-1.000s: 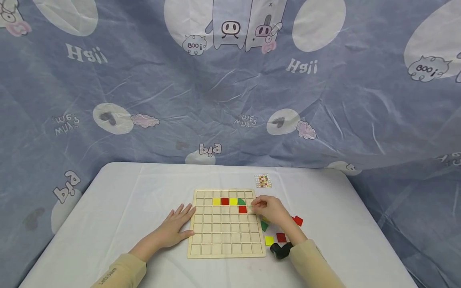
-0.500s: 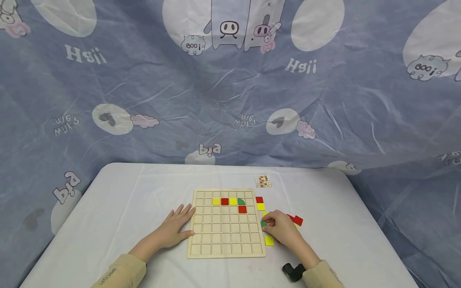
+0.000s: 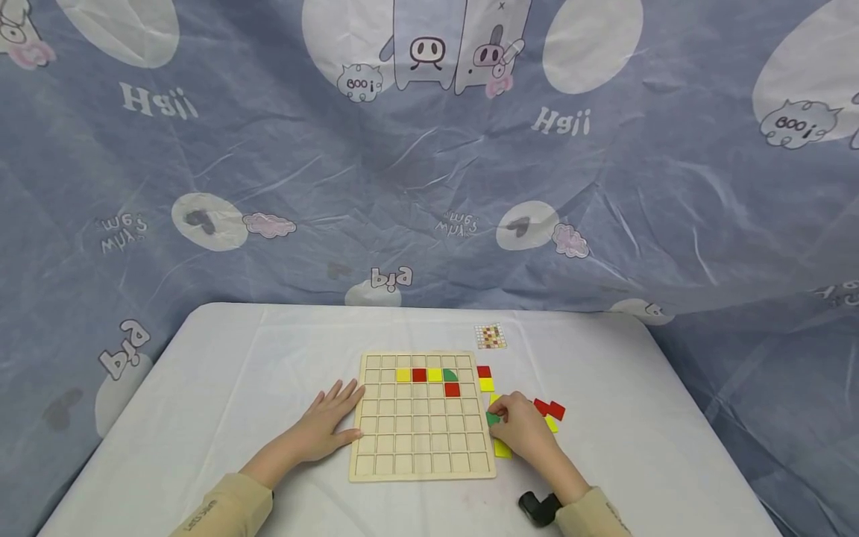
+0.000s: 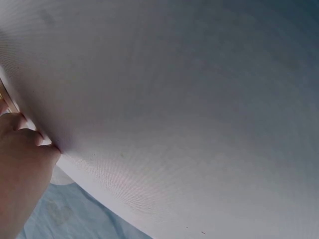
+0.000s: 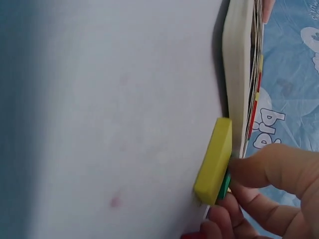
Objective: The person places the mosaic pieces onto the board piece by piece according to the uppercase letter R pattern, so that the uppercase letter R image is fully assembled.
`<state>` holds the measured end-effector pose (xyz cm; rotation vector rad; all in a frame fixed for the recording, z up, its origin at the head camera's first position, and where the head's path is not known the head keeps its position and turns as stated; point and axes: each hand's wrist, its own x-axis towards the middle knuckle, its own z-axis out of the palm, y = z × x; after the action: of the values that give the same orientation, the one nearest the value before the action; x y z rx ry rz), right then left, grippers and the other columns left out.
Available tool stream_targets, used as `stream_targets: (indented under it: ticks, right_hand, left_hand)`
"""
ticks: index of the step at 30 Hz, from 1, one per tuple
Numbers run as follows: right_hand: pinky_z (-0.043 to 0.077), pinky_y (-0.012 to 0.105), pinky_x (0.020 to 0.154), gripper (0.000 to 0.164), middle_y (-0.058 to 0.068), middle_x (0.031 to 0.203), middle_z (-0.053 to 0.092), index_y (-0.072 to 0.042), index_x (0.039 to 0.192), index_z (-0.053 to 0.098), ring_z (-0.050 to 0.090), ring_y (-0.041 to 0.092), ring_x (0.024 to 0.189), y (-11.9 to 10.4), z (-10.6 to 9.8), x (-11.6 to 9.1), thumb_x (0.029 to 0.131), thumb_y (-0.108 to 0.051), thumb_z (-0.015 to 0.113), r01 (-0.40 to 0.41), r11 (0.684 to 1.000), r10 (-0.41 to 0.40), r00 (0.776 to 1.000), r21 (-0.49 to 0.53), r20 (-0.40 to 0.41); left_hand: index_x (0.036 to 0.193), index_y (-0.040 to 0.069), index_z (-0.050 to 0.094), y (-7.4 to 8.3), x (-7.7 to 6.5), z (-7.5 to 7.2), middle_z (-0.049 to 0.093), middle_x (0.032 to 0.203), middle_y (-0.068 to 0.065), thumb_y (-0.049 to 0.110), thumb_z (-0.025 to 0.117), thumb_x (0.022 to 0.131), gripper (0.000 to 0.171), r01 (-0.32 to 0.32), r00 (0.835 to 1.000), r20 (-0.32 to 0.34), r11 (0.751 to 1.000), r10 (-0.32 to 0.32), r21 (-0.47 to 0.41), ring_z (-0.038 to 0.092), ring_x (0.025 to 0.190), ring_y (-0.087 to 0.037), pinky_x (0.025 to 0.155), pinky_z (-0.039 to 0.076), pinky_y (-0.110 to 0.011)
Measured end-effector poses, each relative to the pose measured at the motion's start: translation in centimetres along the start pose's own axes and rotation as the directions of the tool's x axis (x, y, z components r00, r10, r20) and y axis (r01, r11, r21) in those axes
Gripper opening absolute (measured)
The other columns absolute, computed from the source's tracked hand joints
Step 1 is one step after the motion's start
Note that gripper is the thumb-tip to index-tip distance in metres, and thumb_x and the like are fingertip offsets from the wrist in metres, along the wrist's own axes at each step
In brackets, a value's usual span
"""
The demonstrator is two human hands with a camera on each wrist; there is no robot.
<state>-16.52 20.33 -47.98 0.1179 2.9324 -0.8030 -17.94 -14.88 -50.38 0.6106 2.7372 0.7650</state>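
Note:
In the head view a wooden grid board [image 3: 403, 440] lies flat on the white table. My left hand [image 3: 324, 425] rests spread at its left edge, thumb and fingertips touching the rim. One upper row of the board carries yellow and red square tiles and a green quarter-round tile [image 3: 450, 375]; a red tile [image 3: 452, 389] sits just below that. Right of the board, my right hand [image 3: 526, 426] pinches a loose green tile [image 3: 493, 419] between thumb and finger. In the right wrist view a yellow tile [image 5: 214, 162] stands in front of this green piece, partly hiding it.
Loose red tiles [image 3: 555, 410] and yellow tiles [image 3: 486, 385] lie right of the board. A small printed grid card [image 3: 491, 336] is behind it. A black curved object [image 3: 538, 509] is by the right sleeve. Patterned cloth [image 3: 403, 186] hangs behind the table.
My right hand has moved from the board's upper right down to the loose tiles and taken hold of the green one. My left hand has stayed put.

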Motion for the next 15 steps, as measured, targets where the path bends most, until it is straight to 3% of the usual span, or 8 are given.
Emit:
stream_targets:
  ticks: [6, 15]
  right_hand:
    - [0.044, 0.026, 0.06, 0.022, 0.004, 0.083, 0.054, -0.007, 0.093, 0.064, 0.049, 0.017, 0.075, -0.03, 0.04, -0.06, 0.076, -0.005, 0.078, -0.012, 1.0, 0.011, 1.0, 0.026, 0.005]
    - [0.044, 0.022, 0.056, 0.016, 0.0, 0.076, 0.057, -0.012, 0.087, 0.064, 0.051, 0.013, 0.068, 0.36, -0.24, 0.21, 0.08, -0.006, 0.077, -0.015, 0.986, 0.013, 1.0, 0.166, 0.011]
  left_hand:
    - [0.155, 0.008, 0.031, -0.01, 0.04, -0.07, 0.022, 0.163, -0.017, 0.039, 0.065, 0.093, 0.076, -0.009, 1.0, 0.002, 1.0, 0.009, -0.01, 0.01, 0.151, -0.043, 0.12, 0.007, -0.064]
    - [0.155, 0.008, 0.03, -0.11, 0.13, -0.02, 0.022, 0.163, -0.017, 0.039, 0.064, 0.094, 0.077, 0.0, 1.0, 0.007, 1.0, 0.0, -0.002, 0.01, 0.151, -0.043, 0.12, 0.007, -0.063]
